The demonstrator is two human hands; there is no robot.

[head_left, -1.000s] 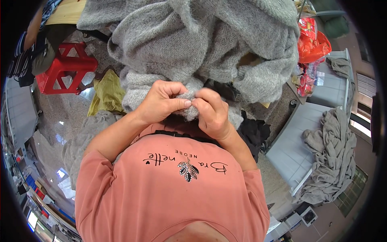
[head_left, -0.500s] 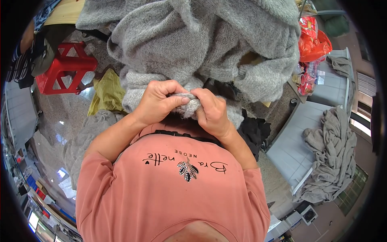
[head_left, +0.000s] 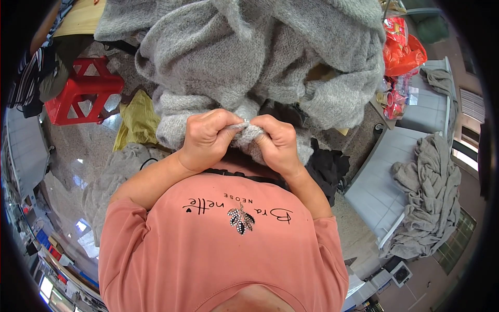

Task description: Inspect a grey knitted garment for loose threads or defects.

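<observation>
Pinching grey knit fabric (head_left: 250, 135) | left grip (head_left: 208, 139), right grip (head_left: 279, 144): both holding it | bunched section lies between them

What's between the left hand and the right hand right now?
In the head view, a small bunched fold of grey knit fills the narrow gap between the left hand and right hand; both pinch it.

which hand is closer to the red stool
Left. The left hand pinches the grey knit, to the right of the red stool; the right hand pinches it too, farther right.
</observation>
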